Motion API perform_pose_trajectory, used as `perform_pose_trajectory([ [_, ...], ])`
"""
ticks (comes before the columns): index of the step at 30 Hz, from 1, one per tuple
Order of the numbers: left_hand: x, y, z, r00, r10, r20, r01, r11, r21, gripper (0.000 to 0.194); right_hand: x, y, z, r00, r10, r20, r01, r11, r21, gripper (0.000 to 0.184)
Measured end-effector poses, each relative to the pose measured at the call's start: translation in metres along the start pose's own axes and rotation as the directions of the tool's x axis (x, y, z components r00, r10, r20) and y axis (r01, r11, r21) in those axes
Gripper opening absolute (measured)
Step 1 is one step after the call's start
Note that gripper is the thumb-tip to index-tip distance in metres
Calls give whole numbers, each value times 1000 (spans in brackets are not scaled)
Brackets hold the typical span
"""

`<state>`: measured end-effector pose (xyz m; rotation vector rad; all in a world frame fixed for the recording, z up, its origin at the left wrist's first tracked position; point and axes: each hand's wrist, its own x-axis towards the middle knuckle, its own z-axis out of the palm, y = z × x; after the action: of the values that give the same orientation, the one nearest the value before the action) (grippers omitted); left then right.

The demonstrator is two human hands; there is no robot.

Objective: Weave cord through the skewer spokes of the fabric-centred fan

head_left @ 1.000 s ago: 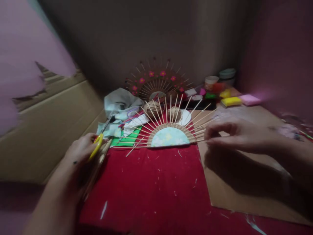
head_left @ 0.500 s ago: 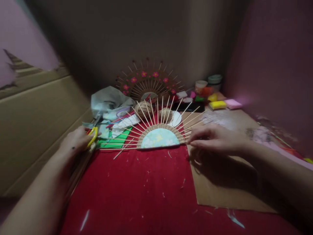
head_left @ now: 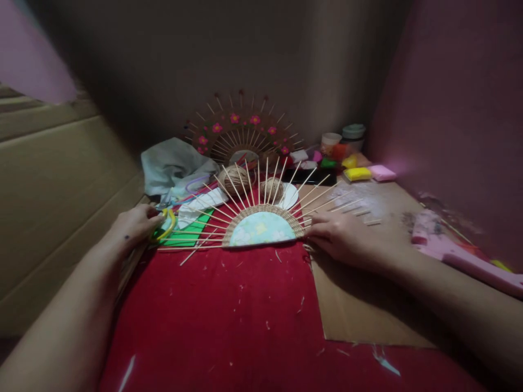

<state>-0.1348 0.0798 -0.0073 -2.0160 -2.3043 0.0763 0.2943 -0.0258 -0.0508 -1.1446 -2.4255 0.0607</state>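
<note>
A half-round stick fan [head_left: 263,228] lies on the red cloth, its pale green floral centre edged by a woven twine band. Thin wooden sticks radiate from it. At its right corner, the fingers of my right hand [head_left: 339,235] are closed on the band and the lowest sticks. My left hand [head_left: 134,226] is at the left, fingers curled at the yellow handles of a pair of scissors [head_left: 170,222]. The scissors lie low over a green sheet [head_left: 192,231], their blades mostly hidden. One loose stick [head_left: 198,247] crosses the fan's left sticks.
Behind the fan sit two twine balls [head_left: 235,181] and a finished-looking flowered fan [head_left: 245,122] against the wall. Cardboard [head_left: 368,305] lies under my right arm, with a pink glue gun [head_left: 457,253] beyond. Clay packs [head_left: 357,173] and a cup [head_left: 330,141] stand back right.
The scissors have tipped down from pointing upward, in my left hand. My right hand has closed on the fan's right corner. The whole view has shifted slightly.
</note>
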Motion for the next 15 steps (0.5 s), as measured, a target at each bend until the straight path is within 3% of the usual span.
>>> perform_pose_trajectory([
  [2,-5,4,-4,998,-53,-24,54,998,36,54,1,-2,1,1000,-3,-14,2,1000,-27,22],
  [5,-14,16,-11,980,-82,-183,89,996,28,52,1,-2,1,999,-6,-37,4,998,-58,23],
  [8,-27,37,-18,930,-8,-368,-26,996,-89,42,1,-1,2,1000,-5,-28,3,998,-57,24],
  [11,-43,64,-21,873,55,-484,-161,970,-180,34,0,0,5,1000,6,-16,-7,998,-63,23],
  [13,-54,80,-22,843,104,-528,-260,938,-229,32,1,0,7,1000,0,-22,-1,997,-81,22],
  [15,-64,93,-22,847,124,-517,-307,908,-285,30,2,-1,8,999,-14,-33,10,994,-105,22],
])
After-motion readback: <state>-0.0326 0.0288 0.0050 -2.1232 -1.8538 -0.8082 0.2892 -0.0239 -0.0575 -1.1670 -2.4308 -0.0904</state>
